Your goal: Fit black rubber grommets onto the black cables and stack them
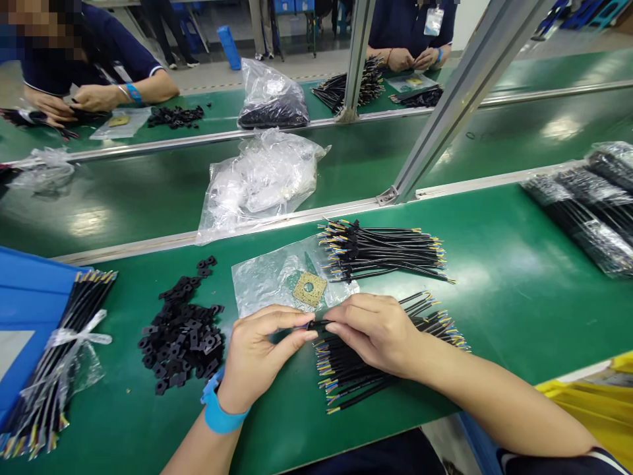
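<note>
My left hand (257, 353) and my right hand (373, 330) meet over the green table (514, 290), both pinched on one short black cable (316, 325) held between their fingertips. Under my right hand lies a pile of black cables (356, 369) with coloured wire ends. A second pile of the same cables (380, 254) lies just beyond. A heap of small black plastic parts (180, 333) sits left of my left hand. A tan square pad with a hole (310, 288) rests on a clear plastic sheet (267, 280) in front of my hands.
A tied cable bundle (54, 356) lies on a blue bin (24, 297) at left. Bagged cables (588, 211) sit at right, a crumpled clear bag (262, 181) behind. Metal frame posts (445, 112) rise from the table. Other people (93, 86) handle cables at the far bench.
</note>
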Motion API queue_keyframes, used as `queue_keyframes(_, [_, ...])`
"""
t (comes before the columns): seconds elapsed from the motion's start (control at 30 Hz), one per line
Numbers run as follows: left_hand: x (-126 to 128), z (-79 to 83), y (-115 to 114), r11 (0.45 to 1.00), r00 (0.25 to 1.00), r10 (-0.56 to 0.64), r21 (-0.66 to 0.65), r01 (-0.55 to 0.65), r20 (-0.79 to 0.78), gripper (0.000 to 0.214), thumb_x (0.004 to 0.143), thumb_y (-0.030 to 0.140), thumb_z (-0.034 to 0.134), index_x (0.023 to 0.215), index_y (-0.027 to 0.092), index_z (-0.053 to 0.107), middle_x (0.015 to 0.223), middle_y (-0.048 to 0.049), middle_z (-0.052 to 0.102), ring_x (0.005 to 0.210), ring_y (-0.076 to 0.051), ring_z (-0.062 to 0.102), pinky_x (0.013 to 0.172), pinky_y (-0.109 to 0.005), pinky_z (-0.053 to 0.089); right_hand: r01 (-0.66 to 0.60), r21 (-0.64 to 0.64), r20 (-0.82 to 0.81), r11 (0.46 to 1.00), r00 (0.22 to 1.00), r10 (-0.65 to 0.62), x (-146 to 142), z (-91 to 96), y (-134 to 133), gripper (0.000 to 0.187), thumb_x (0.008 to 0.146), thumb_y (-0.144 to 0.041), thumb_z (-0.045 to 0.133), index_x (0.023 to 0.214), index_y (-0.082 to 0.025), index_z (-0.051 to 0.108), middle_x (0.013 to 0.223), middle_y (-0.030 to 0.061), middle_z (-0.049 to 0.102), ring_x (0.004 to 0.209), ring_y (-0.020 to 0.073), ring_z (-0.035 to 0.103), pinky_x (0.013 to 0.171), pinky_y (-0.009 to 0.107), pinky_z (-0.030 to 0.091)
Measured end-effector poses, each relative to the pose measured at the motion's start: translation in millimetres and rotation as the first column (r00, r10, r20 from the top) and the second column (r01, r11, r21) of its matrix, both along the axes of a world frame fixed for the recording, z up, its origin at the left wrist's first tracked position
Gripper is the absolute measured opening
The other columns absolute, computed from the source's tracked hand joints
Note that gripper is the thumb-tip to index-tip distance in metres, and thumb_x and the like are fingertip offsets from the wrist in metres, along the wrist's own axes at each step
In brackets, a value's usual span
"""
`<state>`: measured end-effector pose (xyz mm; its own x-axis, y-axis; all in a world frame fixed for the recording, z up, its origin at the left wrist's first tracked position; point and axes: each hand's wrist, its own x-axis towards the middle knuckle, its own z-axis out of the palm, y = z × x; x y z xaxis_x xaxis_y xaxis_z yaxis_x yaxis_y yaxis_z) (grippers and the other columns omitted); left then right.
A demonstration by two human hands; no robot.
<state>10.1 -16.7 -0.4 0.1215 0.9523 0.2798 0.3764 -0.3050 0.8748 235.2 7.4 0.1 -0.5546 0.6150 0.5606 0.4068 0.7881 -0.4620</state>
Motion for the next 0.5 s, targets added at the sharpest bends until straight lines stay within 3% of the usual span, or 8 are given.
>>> queue_keyframes(0.2, [1.4,0.9,-1.5,0.993,0.995,-0.087,0.073,0.090,-0.049,0.015,0.080,0.022,0.084,0.094,0.028,0.084,0.085,-0.0025,0.081,0.074,-0.018,0.077,0.070,-0.025,0.063,-0.108,-0.254,-0.054,0.961,0.994,0.098,-2.5,4.3,-2.3,0.020,0.104,-0.022,0.053,0.093,-0.014,0.068,0.072,0.0004,0.063,0.062,0.0095,0.053,0.060,0.022,0.043])
queue_keyframes(0.5, [4.6,-0.3,0.1,0.972,0.988,-0.139,0.183,0.150,-0.070,0.013,0.083,0.019,0.081,0.095,0.022,0.080,0.085,-0.0012,0.081,0.075,-0.013,0.076,0.072,-0.018,0.061,-0.161,-0.379,-0.130,0.911,0.984,0.120,-6.2,2.3,-2.9,0.023,0.103,-0.022,0.055,0.085,-0.014,0.067,0.069,-0.0011,0.060,0.059,0.0075,0.048,0.057,0.019,0.037])
